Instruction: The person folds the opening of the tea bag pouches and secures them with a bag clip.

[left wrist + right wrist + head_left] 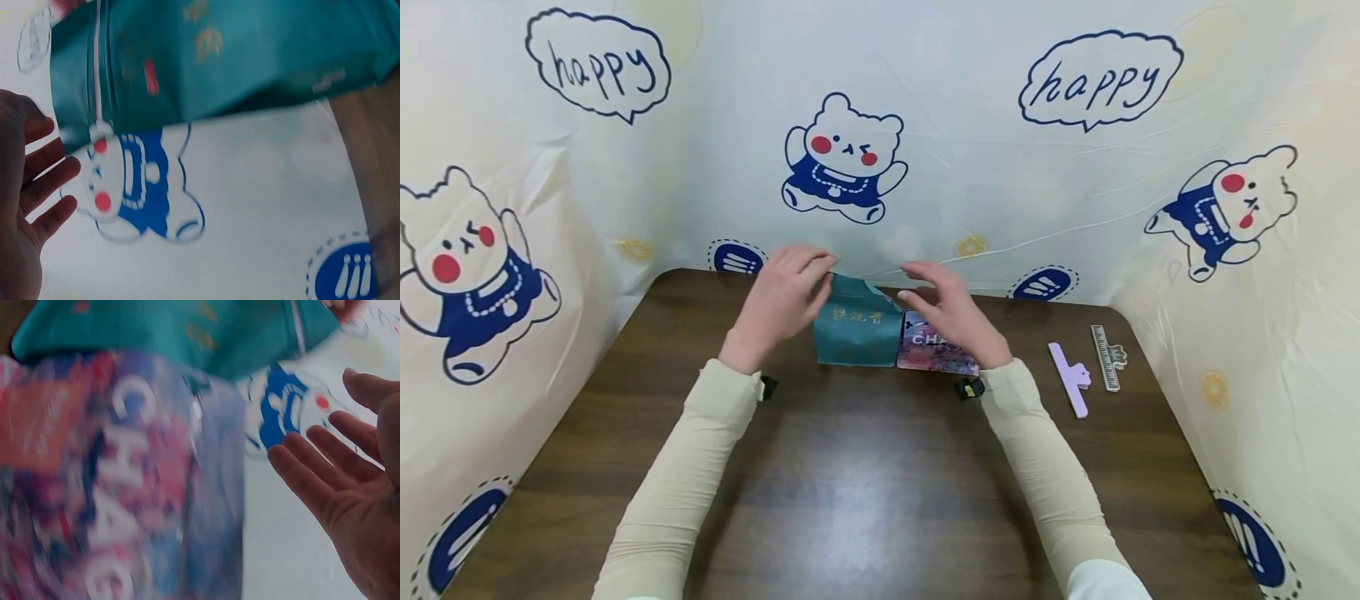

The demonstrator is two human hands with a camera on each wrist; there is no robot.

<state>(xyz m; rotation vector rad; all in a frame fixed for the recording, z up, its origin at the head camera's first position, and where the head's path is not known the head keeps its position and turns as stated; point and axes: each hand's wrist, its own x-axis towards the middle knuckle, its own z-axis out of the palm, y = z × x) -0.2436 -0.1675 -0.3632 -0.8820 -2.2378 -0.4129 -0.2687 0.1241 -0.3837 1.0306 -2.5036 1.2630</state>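
A teal pouch [859,333] with gold characters stands upright on the table near its back edge. My left hand [786,292] is at the pouch's upper left corner. In the left wrist view that hand [37,181] has its fingers spread, one fingertip passing behind the pouch's edge; the thumb lies just beside it. Right of the teal pouch, against it, is a pink-and-purple pouch [928,354] lettered "CHA", partly hidden by my right hand [958,312]. In the right wrist view the right hand [350,469] has extended fingers, apart from both pouches.
Toward the table's right side lie a lilac clip [1070,379] and a clear ruler-like clip [1107,358]. A printed cloth [962,183] with cartoon bears hangs behind and beside the brown table [865,492].
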